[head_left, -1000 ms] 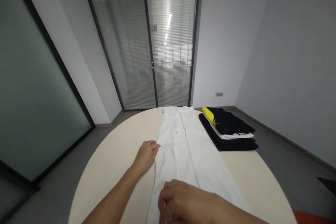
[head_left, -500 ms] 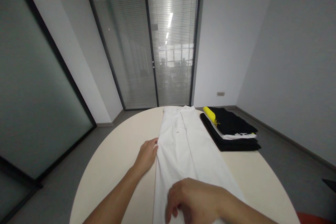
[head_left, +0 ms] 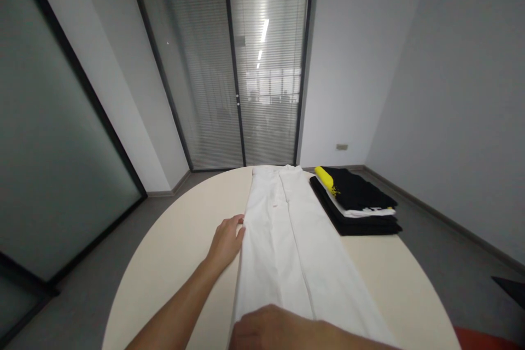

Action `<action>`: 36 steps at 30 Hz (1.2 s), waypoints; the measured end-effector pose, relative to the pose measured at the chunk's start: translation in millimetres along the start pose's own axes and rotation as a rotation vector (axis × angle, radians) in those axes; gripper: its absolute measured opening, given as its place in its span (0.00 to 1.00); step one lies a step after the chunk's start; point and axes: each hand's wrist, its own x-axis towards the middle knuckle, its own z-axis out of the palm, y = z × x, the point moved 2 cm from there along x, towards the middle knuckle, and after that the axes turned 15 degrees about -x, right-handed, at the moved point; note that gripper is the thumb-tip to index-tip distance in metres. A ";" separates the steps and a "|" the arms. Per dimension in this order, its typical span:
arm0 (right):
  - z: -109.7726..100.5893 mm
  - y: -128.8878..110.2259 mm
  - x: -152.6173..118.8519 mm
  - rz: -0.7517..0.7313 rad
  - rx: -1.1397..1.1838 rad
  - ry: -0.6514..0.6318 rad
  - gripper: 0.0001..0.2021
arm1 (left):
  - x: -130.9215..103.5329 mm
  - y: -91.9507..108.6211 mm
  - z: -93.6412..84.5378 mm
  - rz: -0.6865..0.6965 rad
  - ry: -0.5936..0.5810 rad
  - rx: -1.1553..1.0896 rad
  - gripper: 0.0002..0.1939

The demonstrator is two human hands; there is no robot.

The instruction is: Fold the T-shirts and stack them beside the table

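A pair of white trousers [head_left: 283,240] lies lengthwise over the round table, folded narrow, with the waistband at the far edge and light creases down the front. My left hand [head_left: 225,241] rests on the tabletop beside the trousers' left edge, its thumb and fingertips closed at the fabric there. Low in the picture, my right hand [head_left: 273,331] is over the near part of the trousers, by the left edge. Its knuckles are bent and the fingertips are cut off by the frame, so its grip is hidden.
The cream round table [head_left: 176,246] carries a stack of folded clothes [head_left: 361,191] at the back right, black with white and yellow pieces. Behind stand a glass door with blinds [head_left: 266,93] and a frosted glass panel [head_left: 61,120] at left. Something red [head_left: 484,339] shows at bottom right.
My right hand has moved down and left, towards the trousers' near left edge. The cloth around it lies flatter. My left hand keeps its place at the edge.
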 end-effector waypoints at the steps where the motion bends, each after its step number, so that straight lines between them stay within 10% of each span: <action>1: -6.1 -1.0 0.5 0.003 0.046 -0.018 0.12 | 0.0 -0.8 0.3 0.002 0.001 0.001 0.17; 4: -34.3 5.8 -3.8 0.189 0.154 -0.066 0.10 | -0.1 0.4 -2.1 0.011 0.007 0.008 0.17; 8: -69.6 47.0 -29.7 0.876 0.044 -0.008 0.10 | -2.9 22.2 -13.8 0.072 0.008 0.026 0.11; 11: -73.1 82.3 -55.4 1.120 0.002 0.038 0.11 | -11.9 54.8 -19.2 0.255 -0.197 -0.019 0.10; 17: -56.6 116.9 -81.1 1.052 0.219 0.142 0.15 | -40.5 103.0 -13.4 0.415 -0.710 -0.103 0.14; 25: -67.0 135.7 -45.9 1.104 0.125 -0.043 0.19 | -49.5 114.2 -9.9 0.391 -0.854 -0.161 0.06; 36: -36.6 153.7 -60.8 1.160 0.216 0.378 0.05 | -64.3 127.9 7.6 0.555 -0.819 -0.229 0.12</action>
